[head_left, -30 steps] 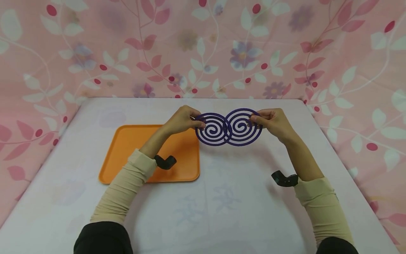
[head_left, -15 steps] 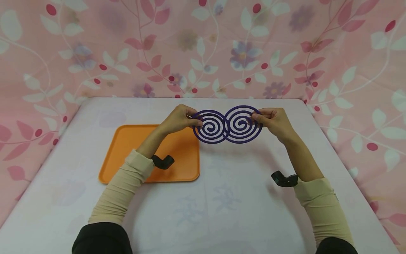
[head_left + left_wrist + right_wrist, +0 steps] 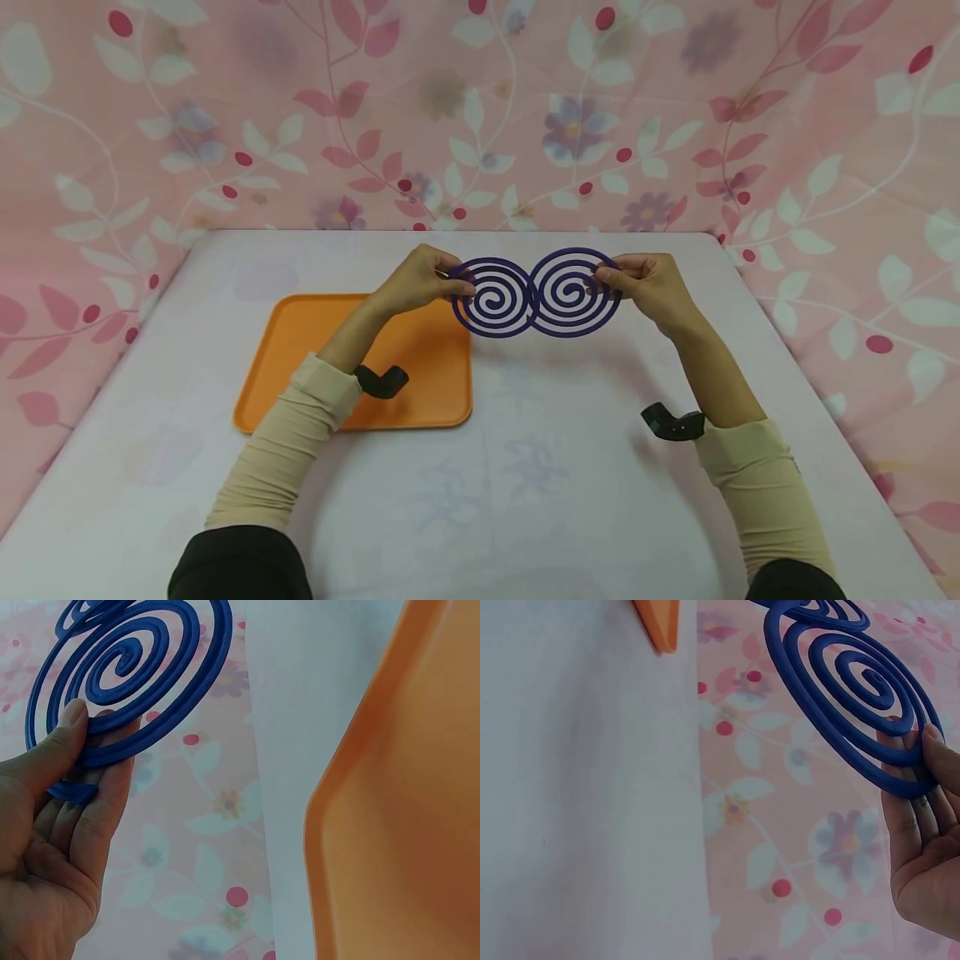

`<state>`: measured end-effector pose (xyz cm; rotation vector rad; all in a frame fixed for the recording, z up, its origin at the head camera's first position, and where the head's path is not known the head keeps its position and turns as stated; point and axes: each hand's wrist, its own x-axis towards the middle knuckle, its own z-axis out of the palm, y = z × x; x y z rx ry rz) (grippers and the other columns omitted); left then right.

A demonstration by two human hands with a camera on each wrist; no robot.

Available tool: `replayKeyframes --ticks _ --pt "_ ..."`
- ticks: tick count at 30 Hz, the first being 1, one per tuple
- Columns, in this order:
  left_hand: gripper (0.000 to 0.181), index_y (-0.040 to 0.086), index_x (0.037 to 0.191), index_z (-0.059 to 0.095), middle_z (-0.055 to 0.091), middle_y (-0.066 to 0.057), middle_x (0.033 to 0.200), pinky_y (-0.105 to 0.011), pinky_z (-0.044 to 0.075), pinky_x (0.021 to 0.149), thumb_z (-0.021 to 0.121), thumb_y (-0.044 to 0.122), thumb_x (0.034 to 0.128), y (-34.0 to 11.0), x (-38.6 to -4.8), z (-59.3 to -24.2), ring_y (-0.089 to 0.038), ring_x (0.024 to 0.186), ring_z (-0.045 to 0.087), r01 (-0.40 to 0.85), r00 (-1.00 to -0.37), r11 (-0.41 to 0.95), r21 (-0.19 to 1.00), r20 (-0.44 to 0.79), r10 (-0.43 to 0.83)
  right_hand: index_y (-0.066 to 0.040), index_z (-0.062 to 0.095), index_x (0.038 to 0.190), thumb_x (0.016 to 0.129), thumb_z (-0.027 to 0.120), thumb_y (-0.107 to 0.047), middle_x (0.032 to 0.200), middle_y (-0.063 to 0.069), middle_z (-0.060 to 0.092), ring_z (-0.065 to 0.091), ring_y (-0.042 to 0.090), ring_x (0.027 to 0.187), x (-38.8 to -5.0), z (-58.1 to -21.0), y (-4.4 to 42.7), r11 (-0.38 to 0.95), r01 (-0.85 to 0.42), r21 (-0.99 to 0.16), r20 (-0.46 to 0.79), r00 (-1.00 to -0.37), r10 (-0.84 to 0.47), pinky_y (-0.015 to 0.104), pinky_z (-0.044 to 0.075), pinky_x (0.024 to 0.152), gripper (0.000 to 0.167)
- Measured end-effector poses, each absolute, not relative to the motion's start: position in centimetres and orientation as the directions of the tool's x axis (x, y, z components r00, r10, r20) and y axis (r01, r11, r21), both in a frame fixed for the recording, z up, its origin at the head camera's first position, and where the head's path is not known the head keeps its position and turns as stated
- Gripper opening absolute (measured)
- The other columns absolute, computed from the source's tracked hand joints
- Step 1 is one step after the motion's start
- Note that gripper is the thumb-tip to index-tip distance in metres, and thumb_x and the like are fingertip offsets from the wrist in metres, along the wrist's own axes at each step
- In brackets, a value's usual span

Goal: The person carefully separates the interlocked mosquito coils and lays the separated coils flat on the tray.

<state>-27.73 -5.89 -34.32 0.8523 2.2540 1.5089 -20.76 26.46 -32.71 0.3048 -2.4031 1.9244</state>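
Note:
Two flat blue-violet mosquito coils hang in the air above the table, side by side, their near edges overlapping. My left hand [image 3: 417, 282] pinches the outer left edge of the left mosquito coil [image 3: 495, 335] between thumb and fingers. On the other side, my right hand [image 3: 657, 290] pinches the right edge of the right mosquito coil [image 3: 570, 335]. In the left wrist view, the thumb lies on the near face of the coil and the fingers are behind it. Whether the two coils are hooked together where they cross, I cannot tell.
An orange tray [image 3: 442, 392] lies on the table at left, partly under my left forearm. White cloth covers the table [image 3: 525, 500]. A pink floral curtain [image 3: 525, 108] rises behind its back edge and at both sides. Black cameras sit on both wrists.
My left hand has moved slightly left and up with its coil, so the overlap between the coils has narrowed. The right coil has risen a little while my right hand stays nearly still.

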Motion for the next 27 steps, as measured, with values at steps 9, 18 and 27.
replayKeyframes --ticks 9,18,27 --pt "0.017 -0.005 0.086 0.067 0.068 -0.017 0.079 -0.028 0.055 0.065 0.071 0.010 0.0789 -6.3 -27.9 -34.4 -0.020 0.070 0.069 0.319 -0.780 0.282 0.905 0.082 0.620 -0.009 0.072 0.088 0.085 0.064 -0.011 0.074 -0.007 0.071 0.067 0.005 0.069 -20.8 -32.8 26.6 0.198 -0.163 -0.967 0.142 -0.983 -0.113 0.016 0.052 0.070 0.009" --pt "0.015 -0.002 0.084 0.068 0.068 -0.012 0.074 -0.030 0.055 0.063 0.072 0.012 0.0786 -7.0 -28.0 -33.9 -0.022 0.067 0.068 0.347 -0.798 0.343 0.873 0.082 0.597 -0.003 0.071 0.094 0.085 0.064 -0.015 0.073 -0.009 0.070 0.066 0.005 0.068 -20.9 -32.7 26.7 0.280 -0.151 -0.948 0.130 -0.987 -0.092 0.016 0.052 0.069 0.016" --pt "0.011 0.006 0.083 0.071 0.065 -0.007 0.069 -0.022 0.045 0.050 0.071 0.016 0.0798 -9.0 -27.6 -32.8 -0.014 0.056 0.057 0.564 -0.782 0.534 0.629 0.199 0.591 -0.009 0.072 0.090 0.085 0.065 -0.016 0.072 -0.011 0.070 0.066 0.004 0.068 -21.0 -32.9 26.9 0.273 -0.126 -0.954 0.113 -0.992 -0.065 0.016 0.052 0.068 0.012"
